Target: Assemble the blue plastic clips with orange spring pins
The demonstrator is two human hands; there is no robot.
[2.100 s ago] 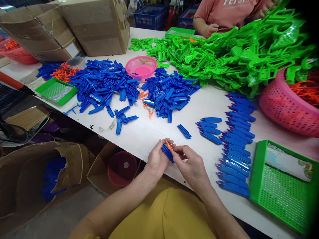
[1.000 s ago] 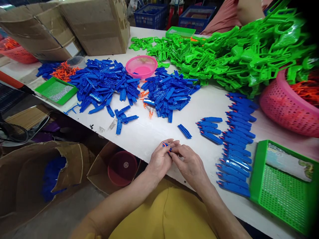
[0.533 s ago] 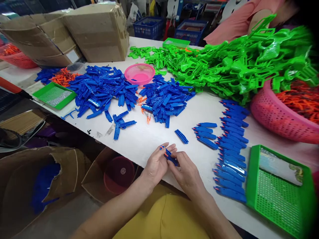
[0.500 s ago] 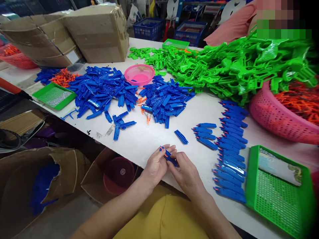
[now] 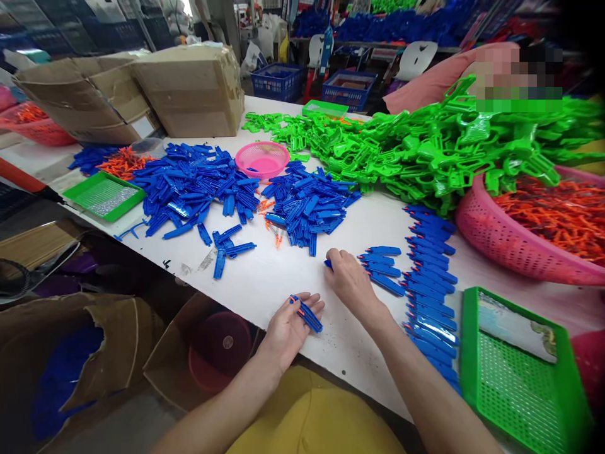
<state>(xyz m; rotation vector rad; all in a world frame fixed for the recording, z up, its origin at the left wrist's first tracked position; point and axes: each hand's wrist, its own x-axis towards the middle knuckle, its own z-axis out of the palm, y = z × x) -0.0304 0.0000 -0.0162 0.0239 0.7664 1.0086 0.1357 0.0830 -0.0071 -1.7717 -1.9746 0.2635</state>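
Note:
My left hand (image 5: 289, 325), palm up near the table's front edge, holds a blue plastic half-shell (image 5: 308, 315) under its thumb, with an orange piece at the shell's upper end. Farther forward, my right hand (image 5: 348, 277) curls its fingers round a second blue plastic piece (image 5: 328, 263), mostly hidden by the hand. To its right lie several blue pieces with orange tips (image 5: 384, 268), beside a long overlapping row of similar blue pieces (image 5: 430, 271). A heap of loose blue pieces (image 5: 307, 205) sits beyond both hands.
Another blue heap (image 5: 193, 183) and a pink basket (image 5: 263, 159) stand left of centre. Green toy-gun shells (image 5: 401, 145) are piled at the back right, near a pink basket of orange parts (image 5: 491, 243). A green tray (image 5: 520, 391) lies at right, cardboard boxes (image 5: 189, 94) at the back left.
My right hand has left the shell in my left hand and moved forward, closing on the separate blue piece on the table. The view has tilted up a little.

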